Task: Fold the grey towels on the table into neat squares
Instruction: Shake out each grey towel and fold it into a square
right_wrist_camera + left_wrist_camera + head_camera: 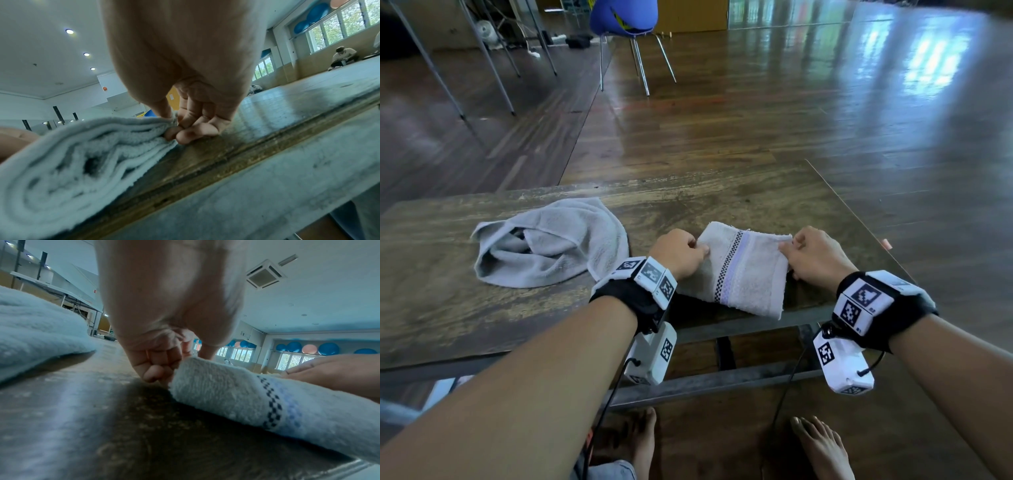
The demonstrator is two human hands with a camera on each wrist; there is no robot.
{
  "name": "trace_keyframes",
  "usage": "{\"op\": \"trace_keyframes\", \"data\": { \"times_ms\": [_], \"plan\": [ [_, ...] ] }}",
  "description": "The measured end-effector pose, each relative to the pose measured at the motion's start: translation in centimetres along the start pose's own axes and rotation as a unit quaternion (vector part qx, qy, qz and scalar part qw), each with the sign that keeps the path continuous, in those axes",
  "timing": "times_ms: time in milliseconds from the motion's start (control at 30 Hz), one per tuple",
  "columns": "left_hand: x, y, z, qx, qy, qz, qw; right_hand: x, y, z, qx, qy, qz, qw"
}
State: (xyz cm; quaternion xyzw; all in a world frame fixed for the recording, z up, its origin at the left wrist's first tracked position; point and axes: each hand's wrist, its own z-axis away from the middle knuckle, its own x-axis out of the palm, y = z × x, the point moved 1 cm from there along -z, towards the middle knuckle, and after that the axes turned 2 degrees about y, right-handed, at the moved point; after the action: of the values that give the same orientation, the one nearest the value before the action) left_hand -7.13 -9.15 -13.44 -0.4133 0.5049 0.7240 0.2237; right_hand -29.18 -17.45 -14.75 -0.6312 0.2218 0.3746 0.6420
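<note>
A folded grey towel (743, 270) with a checkered band lies near the front edge of the wooden table (448, 308). My left hand (681, 251) pinches its far left corner, seen close in the left wrist view as my left hand (162, 369) curled against the folded towel (236, 394). My right hand (811, 255) pinches the far right corner; in the right wrist view my right hand (185, 128) grips the layered edge of the folded towel (82, 154). A second grey towel (551, 243) lies crumpled to the left.
The table's front edge sits on a metal frame (722, 380) just behind my wrists. A blue chair (626, 20) and metal table legs (482, 58) stand on the wooden floor beyond. My bare feet (822, 448) are below the table.
</note>
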Motion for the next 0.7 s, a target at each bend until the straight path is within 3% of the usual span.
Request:
{"op": "trace_keyframes", "data": {
  "times_ms": [167, 333, 400, 500, 567, 600, 633, 700],
  "plan": [
    [0.1, 0.1, 0.0, 0.035, 0.03, -0.012, 0.999, 0.0, -0.3, 0.4, -0.002, -0.001, -0.007, 1.0],
    [-0.2, 0.1, -0.7, -0.045, -0.017, 0.031, 0.998, 0.0, -0.5, 0.6, -0.028, 0.011, 0.031, 0.999],
    [-0.5, 0.2, -0.9, -0.048, -0.017, 0.033, 0.998, -0.2, -0.8, 0.6, -0.053, -0.005, 0.066, 0.996],
    [-0.8, -0.2, -0.6, 0.003, 0.103, 0.039, 0.994, -0.6, -1.0, 0.7, -0.057, -0.013, 0.108, 0.992],
    [-1.2, -0.3, -0.5, 0.066, 0.208, -0.05, 0.975, -0.7, -0.9, 0.8, -0.063, -0.036, 0.101, 0.992],
    [-1.2, -0.2, -0.4, 0.088, 0.226, -0.092, 0.966, -0.7, -0.9, 0.9, -0.07, -0.049, 0.094, 0.992],
    [-1.2, -0.1, -0.4, 0.094, 0.205, -0.113, 0.968, -0.6, -0.8, 1.1, -0.076, -0.052, 0.097, 0.991],
    [-0.6, 0.1, -0.4, 0.081, 0.096, -0.121, 0.985, -0.6, -0.9, 1.6, -0.084, -0.028, 0.117, 0.989]
  ]
}}
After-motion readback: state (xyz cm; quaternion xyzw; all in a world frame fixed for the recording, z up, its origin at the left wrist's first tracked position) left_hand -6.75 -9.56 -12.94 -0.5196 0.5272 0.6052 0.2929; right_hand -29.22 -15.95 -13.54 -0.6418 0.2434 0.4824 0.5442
